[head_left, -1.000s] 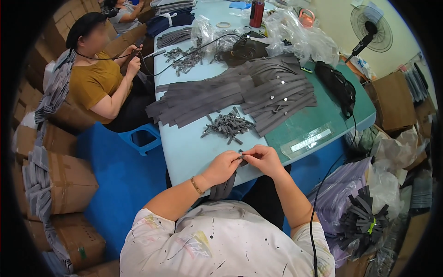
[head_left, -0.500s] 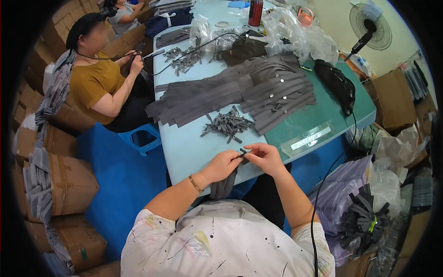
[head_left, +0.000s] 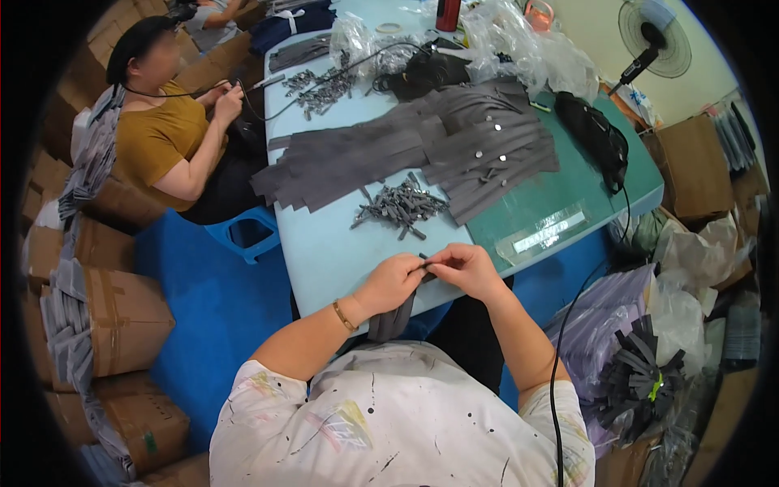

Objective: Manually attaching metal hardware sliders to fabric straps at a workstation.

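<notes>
Near the table's front edge, both my hands meet over a dark grey fabric strip (head_left: 392,322) that hangs down toward my lap. My left hand (head_left: 391,284) is closed on the strip's upper end. My right hand (head_left: 466,269) pinches at the same spot, where a small dark tab-like piece (head_left: 423,257) sticks up; my fingers hide most of it. Just beyond lies a pile of small dark grey pieces with metallic bits (head_left: 402,207). Behind that, long dark grey strips (head_left: 349,166) are spread in overlapping layers, several small shiny bits on them.
A person in a mustard top (head_left: 166,142) sits at the table's left side, hands around a small dark thing. A black bag (head_left: 591,138) lies at the right. Clear plastic bags (head_left: 519,49) and a red bottle (head_left: 447,15) stand farther back. Cardboard boxes (head_left: 130,321) line the left.
My right fingers have closed in on the strip's end, and less of the small dark piece shows. The whole view has shifted slightly.
</notes>
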Tool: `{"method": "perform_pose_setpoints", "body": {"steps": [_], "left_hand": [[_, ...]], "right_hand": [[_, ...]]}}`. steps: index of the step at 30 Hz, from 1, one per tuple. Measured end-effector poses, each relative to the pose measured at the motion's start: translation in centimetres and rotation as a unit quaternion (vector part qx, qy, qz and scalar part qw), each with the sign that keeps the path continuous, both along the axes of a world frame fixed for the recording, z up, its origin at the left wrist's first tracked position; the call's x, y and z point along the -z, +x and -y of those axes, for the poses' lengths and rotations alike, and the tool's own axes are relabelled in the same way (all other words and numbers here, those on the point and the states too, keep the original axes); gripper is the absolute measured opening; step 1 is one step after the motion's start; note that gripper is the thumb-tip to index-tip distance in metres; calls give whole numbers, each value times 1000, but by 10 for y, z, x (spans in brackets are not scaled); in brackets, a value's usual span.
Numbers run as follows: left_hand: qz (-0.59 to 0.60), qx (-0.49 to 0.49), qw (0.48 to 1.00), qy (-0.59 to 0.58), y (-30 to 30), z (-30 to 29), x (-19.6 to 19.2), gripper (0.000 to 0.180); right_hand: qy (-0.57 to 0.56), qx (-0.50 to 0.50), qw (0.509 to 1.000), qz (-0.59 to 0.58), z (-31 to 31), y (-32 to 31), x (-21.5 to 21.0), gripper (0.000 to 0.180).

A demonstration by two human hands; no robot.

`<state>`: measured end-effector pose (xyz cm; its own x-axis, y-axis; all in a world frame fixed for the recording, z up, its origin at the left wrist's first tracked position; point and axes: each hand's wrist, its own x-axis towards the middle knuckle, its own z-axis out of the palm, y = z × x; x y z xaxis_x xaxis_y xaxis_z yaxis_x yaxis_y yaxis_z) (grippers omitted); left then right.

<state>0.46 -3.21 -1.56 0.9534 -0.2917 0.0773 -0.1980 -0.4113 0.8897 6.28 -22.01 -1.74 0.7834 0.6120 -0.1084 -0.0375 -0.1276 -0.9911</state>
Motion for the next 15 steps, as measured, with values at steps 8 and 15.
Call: {"method": "perform_pose_setpoints", "body": {"steps": [8, 15], "left_hand": [[-99, -30, 992, -73, 8, -4, -11, 19], [-157, -27, 981, -114, 4, -4, -9, 20]], "right_hand": [[62, 10, 998, -32, -2, 9, -5, 21], [35, 12, 999, -26, -3, 5, -4, 17]]}}
